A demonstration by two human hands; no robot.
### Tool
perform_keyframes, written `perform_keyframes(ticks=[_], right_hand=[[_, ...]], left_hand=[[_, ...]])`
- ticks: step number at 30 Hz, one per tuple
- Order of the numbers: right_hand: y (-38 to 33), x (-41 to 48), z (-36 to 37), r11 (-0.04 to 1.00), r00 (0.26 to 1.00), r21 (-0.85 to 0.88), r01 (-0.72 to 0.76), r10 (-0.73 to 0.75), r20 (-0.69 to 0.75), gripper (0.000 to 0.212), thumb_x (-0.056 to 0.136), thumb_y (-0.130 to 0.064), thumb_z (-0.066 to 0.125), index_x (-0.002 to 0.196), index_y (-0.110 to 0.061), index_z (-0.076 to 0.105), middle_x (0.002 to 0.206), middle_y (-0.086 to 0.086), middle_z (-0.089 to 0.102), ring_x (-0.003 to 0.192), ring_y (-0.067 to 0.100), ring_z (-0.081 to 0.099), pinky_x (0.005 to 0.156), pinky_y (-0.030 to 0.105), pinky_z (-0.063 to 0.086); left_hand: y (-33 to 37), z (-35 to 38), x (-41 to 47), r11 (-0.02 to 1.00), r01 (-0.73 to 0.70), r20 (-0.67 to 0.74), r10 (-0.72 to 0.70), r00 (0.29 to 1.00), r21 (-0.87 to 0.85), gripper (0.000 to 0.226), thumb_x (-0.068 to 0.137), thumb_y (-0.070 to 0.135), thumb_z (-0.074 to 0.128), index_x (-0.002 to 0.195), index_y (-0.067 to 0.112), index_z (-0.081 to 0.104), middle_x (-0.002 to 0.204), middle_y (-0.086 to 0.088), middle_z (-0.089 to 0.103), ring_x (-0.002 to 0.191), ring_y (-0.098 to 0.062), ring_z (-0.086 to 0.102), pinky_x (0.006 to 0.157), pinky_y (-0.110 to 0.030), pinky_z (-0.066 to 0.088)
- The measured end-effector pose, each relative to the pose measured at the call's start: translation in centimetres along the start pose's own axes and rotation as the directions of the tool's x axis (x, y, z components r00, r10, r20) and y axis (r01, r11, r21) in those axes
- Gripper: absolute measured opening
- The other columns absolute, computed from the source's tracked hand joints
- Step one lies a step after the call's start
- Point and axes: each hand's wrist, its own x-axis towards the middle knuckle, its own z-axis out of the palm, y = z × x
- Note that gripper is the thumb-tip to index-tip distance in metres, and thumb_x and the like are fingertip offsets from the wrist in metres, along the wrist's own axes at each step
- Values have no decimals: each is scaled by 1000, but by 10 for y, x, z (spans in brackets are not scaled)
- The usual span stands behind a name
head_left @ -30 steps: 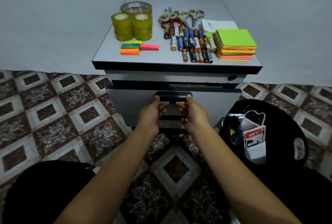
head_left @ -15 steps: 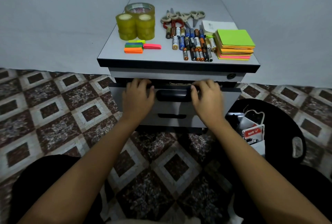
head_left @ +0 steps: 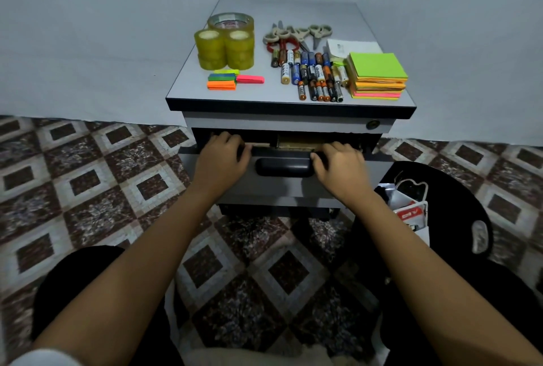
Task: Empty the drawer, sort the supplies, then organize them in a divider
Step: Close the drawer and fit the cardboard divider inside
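A grey drawer (head_left: pixel 282 186) with a black handle (head_left: pixel 282 166) stands slightly pulled out of the small cabinet (head_left: pixel 291 118). My left hand (head_left: pixel 221 157) and my right hand (head_left: pixel 338 164) both hook their fingers over the drawer front's top edge, one on each side of the handle. A wooden divider (head_left: pixel 296 142) shows in the gap. On the cabinet top lie yellow tape rolls (head_left: pixel 224 43), coloured flag strips (head_left: pixel 227 81), scissors (head_left: pixel 296 33), several batteries (head_left: pixel 314 74) and a stack of sticky notes (head_left: pixel 377 74).
A black round bin (head_left: pixel 458 213) with packaging in it stands on the floor at the right of the cabinet. Patterned brown and white tiles (head_left: pixel 97 189) cover the floor. A pale wall lies behind. My knees in dark trousers are at the bottom corners.
My hands left the black handle and now hold the drawer front's top edge. The drawer has slid out a little, showing the divider inside.
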Motion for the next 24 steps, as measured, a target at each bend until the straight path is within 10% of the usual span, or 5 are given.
perform_keyframes(ticks=[8,16,24], right_hand=[[-13,-52,-24,999,999,38,-5,3,37,35,97,-33,43,93,-8,66,97,12,66,96,32,58,81,37,38],[-22,-99,-48,989,978,121,-87,61,202,51,98,-37,40,53,-15,43,46,-2,38,46,19,43,43,26,21],[-28,-123,-69,985,882,110,-135,68,467,53,96,-47,39,61,-13,60,58,2,55,62,23,59,56,30,45]], left_hand=[[9,-20,-50,998,-22,-16,21,1000,-51,53,89,46,33,74,6,65,67,-8,54,58,-26,55,50,-24,33],[20,-42,-97,995,1,39,3,999,-99,60,91,49,34,51,10,55,47,7,35,40,-12,36,41,-21,20],[27,-67,-118,990,85,371,-36,928,-116,59,93,44,48,41,20,31,37,5,29,34,-11,35,44,-22,23]])
